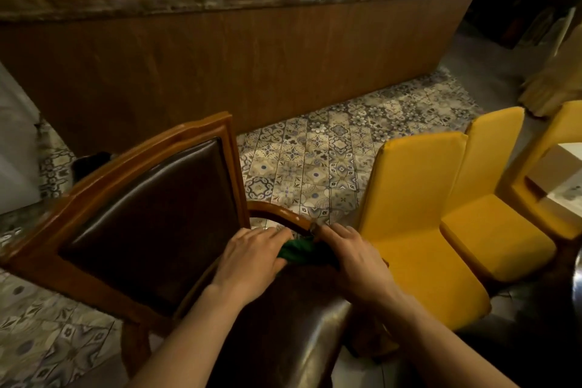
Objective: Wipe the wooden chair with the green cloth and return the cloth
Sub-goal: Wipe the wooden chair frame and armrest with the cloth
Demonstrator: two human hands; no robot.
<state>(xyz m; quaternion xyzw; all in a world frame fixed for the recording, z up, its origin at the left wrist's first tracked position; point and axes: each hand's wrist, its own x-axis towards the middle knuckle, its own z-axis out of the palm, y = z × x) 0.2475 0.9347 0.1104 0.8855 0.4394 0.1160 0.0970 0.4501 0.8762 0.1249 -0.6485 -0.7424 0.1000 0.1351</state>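
The wooden chair (104,186) fills the lower left, with a brown frame, a dark leather backrest and a curved armrest (280,217). Just below that armrest, over the dark seat, a bunched green cloth (297,250) shows between both hands. My left hand (252,258) grips its left end with the fingers curled over it. My right hand (352,261) covers its right end, palm down, fingers bent onto it. Most of the cloth is hidden under the hands.
Two yellow upholstered chairs (415,211) stand close on the right, with a third (567,123) and a table corner (563,173) beyond. A long wood-panelled counter (220,57) runs across the back. Patterned tile floor (315,161) lies between.
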